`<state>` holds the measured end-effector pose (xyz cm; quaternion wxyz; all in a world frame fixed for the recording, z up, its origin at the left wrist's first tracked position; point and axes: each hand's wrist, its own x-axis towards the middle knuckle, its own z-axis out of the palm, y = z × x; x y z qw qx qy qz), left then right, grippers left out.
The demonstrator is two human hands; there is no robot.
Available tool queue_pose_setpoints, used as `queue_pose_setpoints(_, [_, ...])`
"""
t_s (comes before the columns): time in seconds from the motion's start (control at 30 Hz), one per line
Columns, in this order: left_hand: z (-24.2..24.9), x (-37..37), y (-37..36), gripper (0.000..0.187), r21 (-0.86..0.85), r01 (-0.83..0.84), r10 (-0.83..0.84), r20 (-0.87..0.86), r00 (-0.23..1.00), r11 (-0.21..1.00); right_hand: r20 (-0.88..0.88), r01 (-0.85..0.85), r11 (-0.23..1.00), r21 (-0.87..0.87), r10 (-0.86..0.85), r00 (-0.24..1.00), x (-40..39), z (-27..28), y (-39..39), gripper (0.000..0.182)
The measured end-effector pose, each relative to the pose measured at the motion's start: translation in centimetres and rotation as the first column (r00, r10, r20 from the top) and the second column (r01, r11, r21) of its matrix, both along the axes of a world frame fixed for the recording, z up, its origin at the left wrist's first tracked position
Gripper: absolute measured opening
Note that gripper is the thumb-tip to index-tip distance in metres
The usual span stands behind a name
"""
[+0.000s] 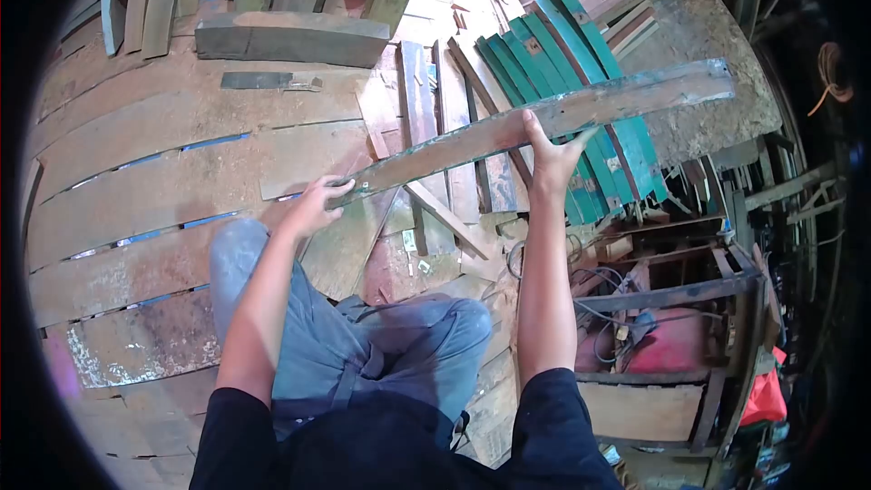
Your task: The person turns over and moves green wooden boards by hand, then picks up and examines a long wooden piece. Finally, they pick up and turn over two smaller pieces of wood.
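Note:
A long, worn wooden plank is held up slantwise, its left end low and its right end high. My left hand grips the plank's left end, fingers over the top edge. Around the middle, my right hand holds it from below, with the thumb lying on the face and the fingers partly hidden behind. Behind the plank's right half lie several green boards side by side. Other bare boards lie on the floor behind its middle.
A thick timber block rests at the upper left, before leaning boards. Slatted wooden flooring spreads left of my crossed legs. At the right stands a wooden frame with cables and a red surface; a red cloth hangs beside it.

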<state>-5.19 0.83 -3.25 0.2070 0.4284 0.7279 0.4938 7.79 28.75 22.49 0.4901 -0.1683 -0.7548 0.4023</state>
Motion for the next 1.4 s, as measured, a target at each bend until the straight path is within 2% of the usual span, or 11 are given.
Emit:
queue_pose_setpoints(0.1, [-0.1,0.0,0.1,0.062,0.008,-0.007,0.006,0.010,1.000,1.000,0.060,0.133,0.990,0.055,-0.136,0.989,0.1,-0.6,0.5,0.115])
queue_pose_setpoints(0.23, [-0.2,-0.1,0.0,0.058,0.030,-0.009,0.009,-0.016,1.000,1.000,0.095,0.083,0.996,0.009,-0.084,0.992,0.5,-0.4,0.4,0.113])
queue_pose_setpoints(0.37, [-0.5,-0.4,0.1,0.053,0.024,-0.001,0.002,-0.010,1.000,1.000,0.084,0.047,0.997,0.058,-0.052,0.995,0.7,-0.5,0.0,0.109])
queue_pose_setpoints(0.5, [-0.5,-0.5,0.1,0.047,0.013,0.000,0.000,-0.003,1.000,1.000,0.090,-0.053,0.998,-0.046,0.057,0.994,1.0,0.1,-1.2,0.125])
queue_pose_setpoints(0.67, [-0.5,-0.3,0.0,0.040,0.042,-0.027,0.026,0.024,0.999,0.999,0.091,-0.081,0.996,-0.023,0.083,0.992,1.1,-0.2,-1.6,0.121])
queue_pose_setpoints(0.77, [-0.8,-0.4,0.0,0.040,0.042,-0.024,0.022,0.037,0.999,0.999,0.103,-0.059,0.998,0.017,0.057,0.993,1.2,-0.5,-2.0,0.117])
queue_pose_setpoints(0.87, [-0.4,-0.3,-0.4,0.038,0.003,-0.014,0.014,0.035,0.999,1.000,0.100,-0.003,0.994,-0.107,0.013,0.995,1.5,0.2,-1.9,0.101])
queue_pose_setpoints(0.97, [-0.2,-0.2,-0.5,0.036,-0.030,0.003,-0.002,0.028,1.000,1.000,-0.068,-0.170,0.960,-0.221,0.159,0.985,1.3,1.5,-3.0,0.086])
queue_pose_setpoints(1.0, [-0.3,-0.1,-0.5,0.035,-0.039,0.011,-0.010,0.028,1.000,0.999,-0.048,-0.150,0.964,-0.218,0.143,0.989,1.4,1.2,-2.8,0.079])
queue_pose_setpoints(1.3, [1.6,0.2,-0.8,0.033,-0.106,0.012,-0.011,0.014,1.000,0.994,0.109,-0.151,0.984,-0.091,0.160,0.981,2.9,0.9,-1.5,0.080])
queue_pose_setpoints(1.4, [0.5,0.0,-0.5,0.033,-0.042,-0.013,0.015,0.040,0.999,0.999,0.149,-0.173,0.979,-0.110,0.189,0.971,3.2,1.4,-1.8,0.076])
